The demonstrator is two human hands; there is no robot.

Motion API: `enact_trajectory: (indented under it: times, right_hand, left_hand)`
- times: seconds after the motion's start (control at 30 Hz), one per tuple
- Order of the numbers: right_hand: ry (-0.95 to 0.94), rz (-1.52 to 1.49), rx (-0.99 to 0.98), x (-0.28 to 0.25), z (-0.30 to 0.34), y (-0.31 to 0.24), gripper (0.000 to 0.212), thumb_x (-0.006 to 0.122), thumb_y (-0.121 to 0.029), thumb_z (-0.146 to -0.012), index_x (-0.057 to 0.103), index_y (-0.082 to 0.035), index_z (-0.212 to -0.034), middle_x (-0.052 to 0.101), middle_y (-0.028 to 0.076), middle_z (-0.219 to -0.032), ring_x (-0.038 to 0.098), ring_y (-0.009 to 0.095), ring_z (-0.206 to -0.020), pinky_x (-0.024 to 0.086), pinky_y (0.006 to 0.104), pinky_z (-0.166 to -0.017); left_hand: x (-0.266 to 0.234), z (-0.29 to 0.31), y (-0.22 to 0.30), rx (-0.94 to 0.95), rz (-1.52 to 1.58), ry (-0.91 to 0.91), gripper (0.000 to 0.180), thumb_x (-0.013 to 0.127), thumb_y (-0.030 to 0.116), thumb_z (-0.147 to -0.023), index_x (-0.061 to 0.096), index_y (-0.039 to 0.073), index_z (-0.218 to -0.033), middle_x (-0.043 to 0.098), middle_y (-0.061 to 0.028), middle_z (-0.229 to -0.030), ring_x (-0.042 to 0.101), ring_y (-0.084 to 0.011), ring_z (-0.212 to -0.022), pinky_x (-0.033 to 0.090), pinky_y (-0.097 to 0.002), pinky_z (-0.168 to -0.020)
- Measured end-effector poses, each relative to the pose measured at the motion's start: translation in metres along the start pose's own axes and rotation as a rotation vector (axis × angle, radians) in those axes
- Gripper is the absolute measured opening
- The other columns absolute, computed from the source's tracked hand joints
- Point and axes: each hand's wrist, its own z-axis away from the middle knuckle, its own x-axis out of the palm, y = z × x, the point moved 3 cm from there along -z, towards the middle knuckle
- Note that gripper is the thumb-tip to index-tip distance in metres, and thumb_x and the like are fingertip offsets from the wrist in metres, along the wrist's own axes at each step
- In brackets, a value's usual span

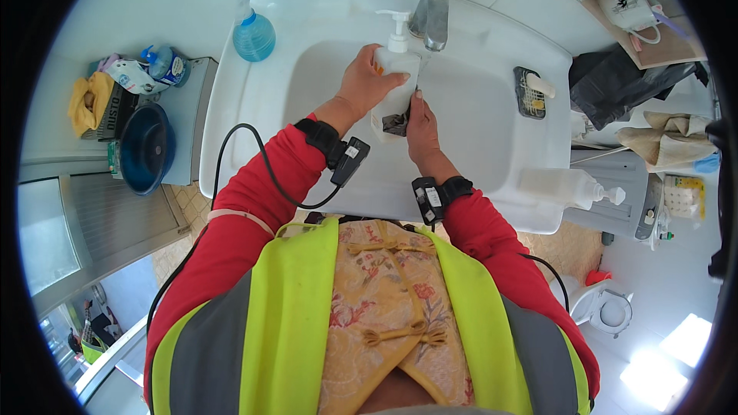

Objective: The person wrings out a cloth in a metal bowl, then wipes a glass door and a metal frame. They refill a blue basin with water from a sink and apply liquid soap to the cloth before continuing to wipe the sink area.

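Observation:
Over the sink basin [323,84] I hold a white pump bottle [397,100] with its pump head toward the faucet. My left hand [360,91] is closed round the upper part of the bottle, thumb across its front. Lower down, my right hand [423,132] grips the bottle's right side, with most of its fingers hidden. A dark patch [395,124] shows on the bottle's lower part; whether it is a label or something else I cannot tell. Just beyond the pump head stands the grey metal faucet [436,11].
A blue spray bottle [254,37] stands at the sink's back left. The right rim holds a soap dish [530,94] and a clear pump bottle [565,187] lying on its side. A dark blue basin [147,150] is at left, a washing machine [615,177] at right.

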Motion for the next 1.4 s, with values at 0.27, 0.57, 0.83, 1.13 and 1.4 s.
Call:
enact_trajectory:
  times: [0.27, 0.57, 0.83, 1.13, 1.4]
  right_hand:
    - [-0.052, -0.796, 0.354, -0.009, 0.008, -0.008, 0.041, 0.057, -0.034, -0.094, 0.050, -0.008, -0.124, 0.059, 0.007, -0.114, 0.057, 0.024, -0.108, 0.051, 0.0442, -0.085]
    - [0.058, -0.717, 0.177, -0.022, -0.012, -0.007, 0.036, 0.063, -0.023, -0.092, 0.052, -0.003, -0.120, 0.060, 0.009, -0.112, 0.061, 0.022, -0.097, 0.054, 0.0391, -0.080]
    - [0.206, -0.074, -0.125, -0.019, 0.002, -0.008, 0.040, 0.062, -0.023, -0.092, 0.052, 0.004, -0.121, 0.063, 0.008, -0.105, 0.061, 0.016, -0.091, 0.050, 0.0295, -0.079]
    - [0.079, 0.275, -0.316, -0.013, -0.039, -0.050, 0.046, 0.054, -0.033, -0.096, 0.052, 0.005, -0.123, 0.062, 0.018, -0.107, 0.061, 0.027, -0.096, 0.048, 0.0340, -0.084]
    - [-0.105, 0.032, -0.002, -0.012, 0.008, -0.024, 0.056, 0.051, -0.038, -0.098, 0.042, 0.001, -0.138, 0.057, 0.009, -0.120, 0.052, 0.015, -0.106, 0.041, 0.0284, -0.094]
  left_hand:
    - [-0.010, -0.014, 0.003, -0.151, 0.643, -0.049, 0.058, 0.073, 0.019, -0.082, 0.043, 0.006, -0.131, 0.057, -0.0075, -0.116, 0.058, -0.0209, -0.104, 0.048, -0.0395, -0.091]
    - [0.019, -0.018, -0.012, -0.150, 1.050, -0.207, 0.056, 0.067, 0.028, -0.089, 0.038, 0.008, -0.133, 0.052, -0.0083, -0.123, 0.051, -0.0244, -0.115, 0.043, -0.0443, -0.100]
    - [0.035, 0.004, -0.017, -0.281, 0.811, 0.045, 0.069, 0.074, 0.033, -0.079, 0.035, 0.009, -0.130, 0.050, -0.0112, -0.123, 0.051, -0.0270, -0.114, 0.044, -0.0494, -0.095]
    - [0.033, 0.007, -0.017, -0.163, 0.650, -0.056, 0.069, 0.073, 0.029, -0.075, 0.040, 0.003, -0.130, 0.054, -0.0118, -0.119, 0.054, -0.0235, -0.107, 0.045, -0.0387, -0.092]
    - [0.024, 0.004, -0.019, -0.135, 0.600, -0.115, 0.060, 0.071, 0.025, -0.077, 0.045, 0.000, -0.125, 0.058, -0.0111, -0.113, 0.055, -0.0221, -0.103, 0.045, -0.0359, -0.090]
